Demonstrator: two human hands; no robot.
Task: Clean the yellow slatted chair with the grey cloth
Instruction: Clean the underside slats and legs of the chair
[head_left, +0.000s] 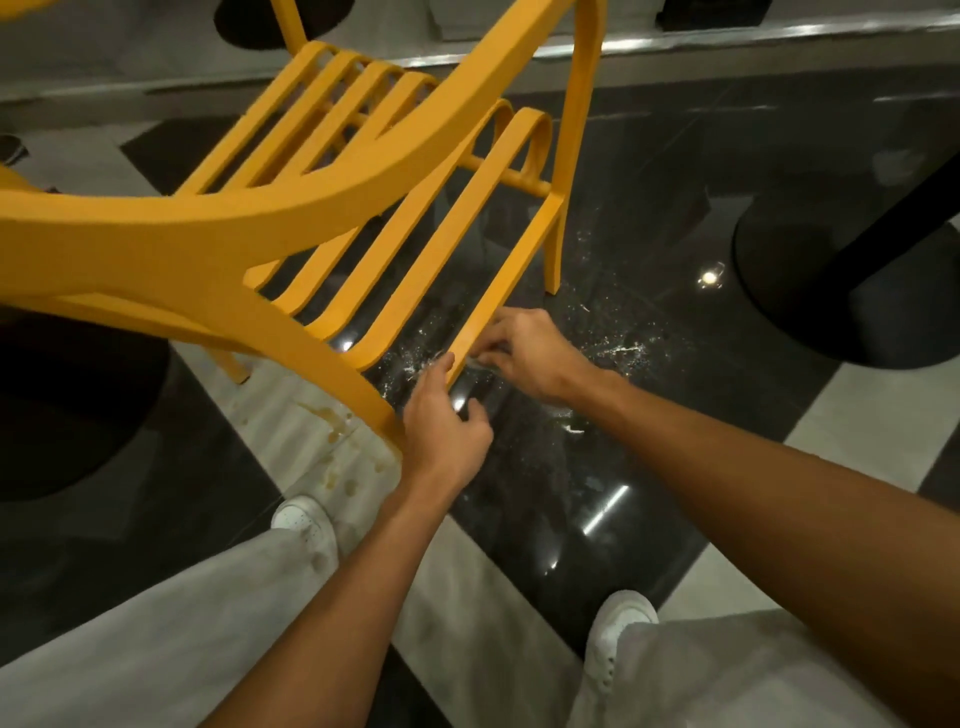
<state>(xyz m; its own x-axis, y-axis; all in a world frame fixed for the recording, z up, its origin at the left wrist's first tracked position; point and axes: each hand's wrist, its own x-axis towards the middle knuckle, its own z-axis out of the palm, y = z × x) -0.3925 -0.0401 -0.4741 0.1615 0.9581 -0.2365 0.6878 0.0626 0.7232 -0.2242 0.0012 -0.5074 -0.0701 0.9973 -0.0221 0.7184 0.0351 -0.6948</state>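
Observation:
The yellow slatted chair (218, 234) is tipped toward me, its slats running from the near frame rail up and away. Both hands meet at the near end of the rightmost slat (498, 270). My left hand (441, 431) holds that slat's lower end, fingers on its left side and thumb curled on its right. My right hand (530, 353) pinches a small bit of the grey cloth (480, 362) against the slat's right edge. Most of the cloth is hidden behind the hands and the slat.
The floor is glossy black and white tile (597, 467), with white crumbs and specks scattered under the chair (618, 353) and a brownish spill (332, 431) by my left shoe. A black round table base (831, 291) stands at the right. Another dark base sits at the left.

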